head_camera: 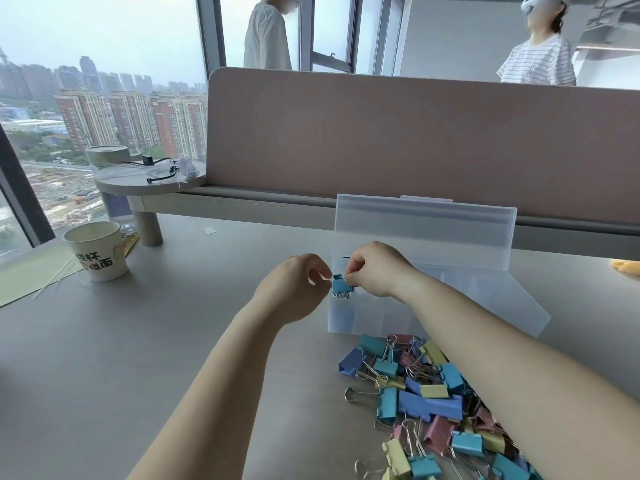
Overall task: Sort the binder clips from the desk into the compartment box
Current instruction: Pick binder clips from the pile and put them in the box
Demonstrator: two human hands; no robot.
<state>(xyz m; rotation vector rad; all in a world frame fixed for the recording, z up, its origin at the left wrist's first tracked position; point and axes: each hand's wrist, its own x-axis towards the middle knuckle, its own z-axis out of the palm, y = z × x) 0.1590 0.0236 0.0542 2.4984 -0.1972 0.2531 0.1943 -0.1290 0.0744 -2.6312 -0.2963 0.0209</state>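
Right hand [375,271] pinches the one blue clip [342,288] from above, and left hand [298,289] nips its side, I think. The compartment box [346,317] sits just beneath. I'd lower the clip straight into that cell, then let go. Count: one box, one clip held, and a heap [433,403] under my right forearm, over twenty, tangled.

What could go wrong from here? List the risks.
The small teal binder clip, pinched between the left hand and right hand, hangs over the left wall of the translucent plastic compartment box; released there, it may land on the desk. The right forearm crosses the pile of coloured binder clips and could scatter them.
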